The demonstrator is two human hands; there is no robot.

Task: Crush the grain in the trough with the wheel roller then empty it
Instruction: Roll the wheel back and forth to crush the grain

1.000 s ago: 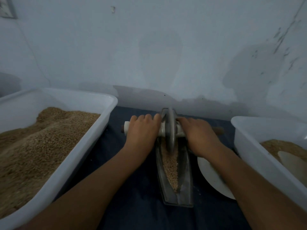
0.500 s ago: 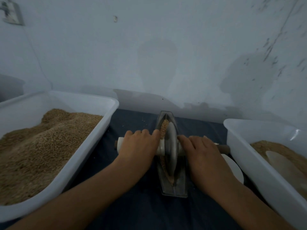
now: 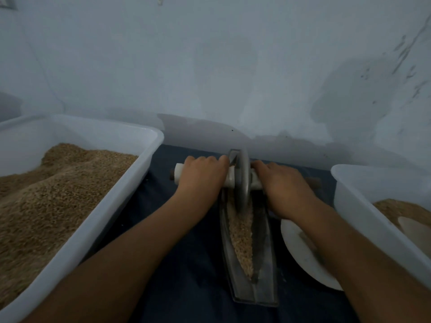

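A narrow boat-shaped metal trough [image 3: 264, 248] lies on the dark cloth, running away from me toward the wall. A strip of tan grain [image 3: 241, 238] fills its groove. The grey wheel roller [image 3: 242, 180] stands upright at the trough's far end. Its white axle handle [image 3: 179, 172] sticks out on both sides. My left hand [image 3: 201, 177] grips the left part of the handle. My right hand [image 3: 278, 185] grips the right part, hiding most of it.
A large white tub [image 3: 130, 194] heaped with whole grain stands at the left. Another white tub [image 3: 354, 206] with grain and a pale scoop stands at the right. A white plate [image 3: 300, 250] lies beside the trough under my right forearm. The wall is close behind.
The wheel has rolled from the near part of the trough back to its far end, with both hands moving away from me. The grain strip near me is uncovered again.
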